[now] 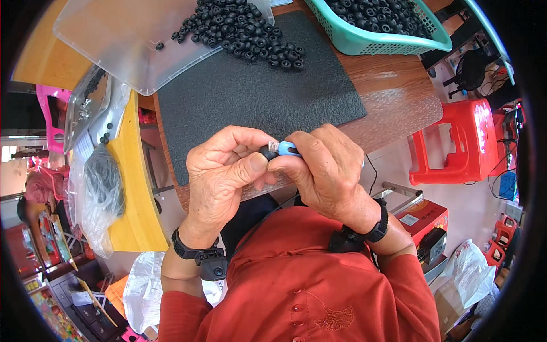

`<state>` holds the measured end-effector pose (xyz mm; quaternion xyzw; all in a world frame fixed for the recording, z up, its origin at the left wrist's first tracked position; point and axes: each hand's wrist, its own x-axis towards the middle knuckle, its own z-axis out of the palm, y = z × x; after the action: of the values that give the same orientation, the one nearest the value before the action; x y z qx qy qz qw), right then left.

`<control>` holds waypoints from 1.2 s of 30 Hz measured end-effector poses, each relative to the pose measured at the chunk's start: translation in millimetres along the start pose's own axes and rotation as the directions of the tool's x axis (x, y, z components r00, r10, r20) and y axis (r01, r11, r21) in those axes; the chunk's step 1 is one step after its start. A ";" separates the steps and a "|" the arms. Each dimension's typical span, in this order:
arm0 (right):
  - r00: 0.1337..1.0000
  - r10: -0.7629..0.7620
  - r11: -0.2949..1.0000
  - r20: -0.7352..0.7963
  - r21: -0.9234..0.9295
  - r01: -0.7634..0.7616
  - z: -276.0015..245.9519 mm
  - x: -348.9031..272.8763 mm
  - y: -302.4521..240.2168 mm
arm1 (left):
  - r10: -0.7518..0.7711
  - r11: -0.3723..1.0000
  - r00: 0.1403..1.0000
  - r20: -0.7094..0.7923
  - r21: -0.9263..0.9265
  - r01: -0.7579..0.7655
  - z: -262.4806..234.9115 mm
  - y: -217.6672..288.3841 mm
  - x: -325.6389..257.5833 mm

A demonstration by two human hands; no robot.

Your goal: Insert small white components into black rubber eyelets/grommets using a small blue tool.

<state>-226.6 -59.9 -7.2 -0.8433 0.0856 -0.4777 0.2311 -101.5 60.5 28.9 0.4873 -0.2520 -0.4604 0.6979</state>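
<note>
Close together over the near edge of the dark mat (250, 97), both my hands are closed. Between thumb and fingers, my left hand (219, 174) pinches a small round black piece (266, 152), partly hidden by the thumb. My right hand (330, 165) grips a small light-blue tool (289, 149) with a pale, shiny tip; its exact kind cannot be made out. That tip meets the black piece. Farther off, a heap of similar black pieces (245, 34) spills from a translucent plastic tray (122, 43) onto the mat.
A turquoise basket (376, 48) full of black pieces stands at the far right of the brown table (404, 97). To the left, a yellow table (137, 211) carries a plastic bag (102, 182) of dark pieces. A red stool (456, 142) stands at the right.
</note>
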 end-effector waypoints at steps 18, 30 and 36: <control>0.998 0.055 0.996 0.018 -0.064 -0.054 -0.6 -7.8 19.6 | 0.046 0.997 0.999 -0.019 -0.057 -0.047 -3.6 -10.6 8.9; 0.997 0.053 0.981 0.054 -0.188 -0.042 0.0 -15.8 28.9 | -0.052 0.971 0.988 -0.147 0.224 0.084 -40.1 18.5 107.3; 0.995 0.069 0.984 0.076 -0.169 -0.056 4.3 -15.9 33.2 | 0.269 0.688 0.942 -0.198 0.725 -0.044 -65.2 6.7 165.5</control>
<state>-228.8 -82.0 -36.9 -0.8752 0.1422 -0.4267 0.1780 27.6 -56.6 -7.0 0.7564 -0.3464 -0.1890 0.5217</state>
